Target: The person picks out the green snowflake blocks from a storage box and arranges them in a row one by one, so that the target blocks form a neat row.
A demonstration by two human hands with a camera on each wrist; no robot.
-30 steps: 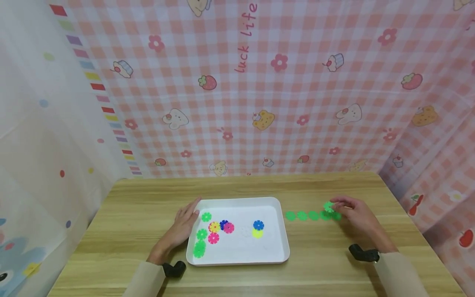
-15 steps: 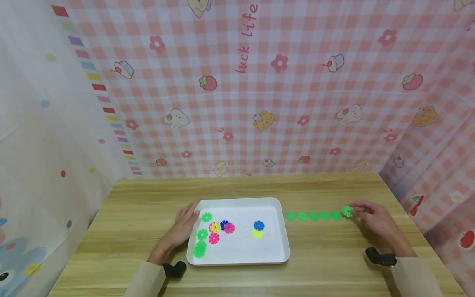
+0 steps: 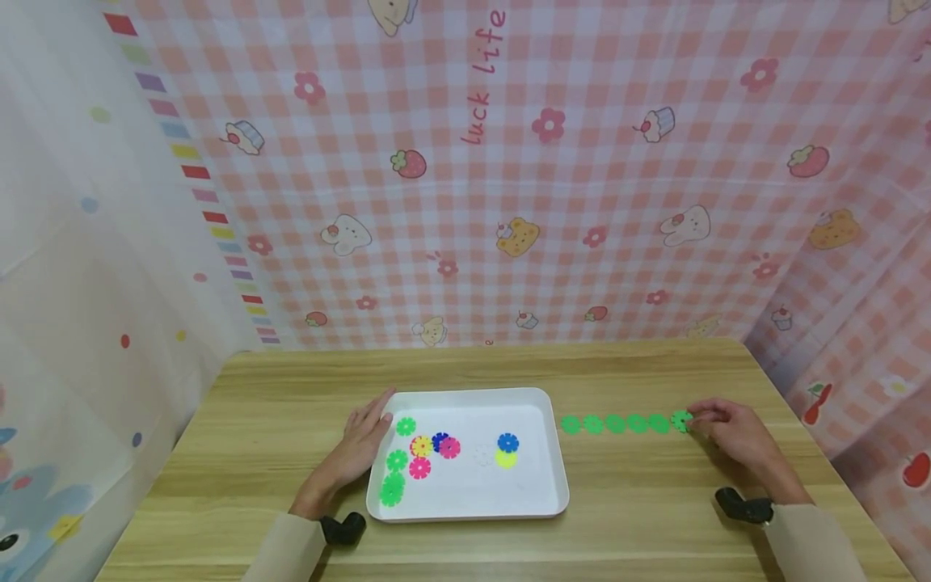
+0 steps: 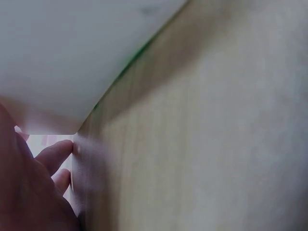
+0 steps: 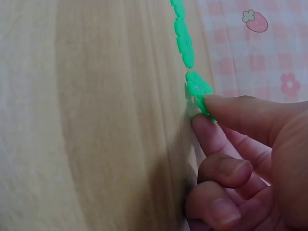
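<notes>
My right hand [image 3: 727,428] pinches a green notched plastic disc [image 5: 198,86] between thumb and fingers, the disc tilted low over the table. It sits at the right end of a straight row of several matching green discs [image 3: 615,423]. My left hand [image 3: 358,440] rests along the left side of the white tray [image 3: 465,514], its fingers extended, touching the rim and outer wall. Inside the tray lie more green discs [image 3: 397,461] on the left, pink discs [image 3: 419,468], a yellow one [image 3: 421,446], and a blue disc [image 3: 507,443] overlapping a bright yellow one.
The wooden table [image 3: 640,517] extends to both sides of the tray. A pink checked cloth [image 3: 436,202] hangs behind its far edge, and a white patterned cloth [image 3: 87,267] on the left. Black wrist mounts [image 3: 743,506] sit on both forearms.
My right hand has moved right from above the row and lowered the green disc to the row's right end. My left hand stays at the tray.
</notes>
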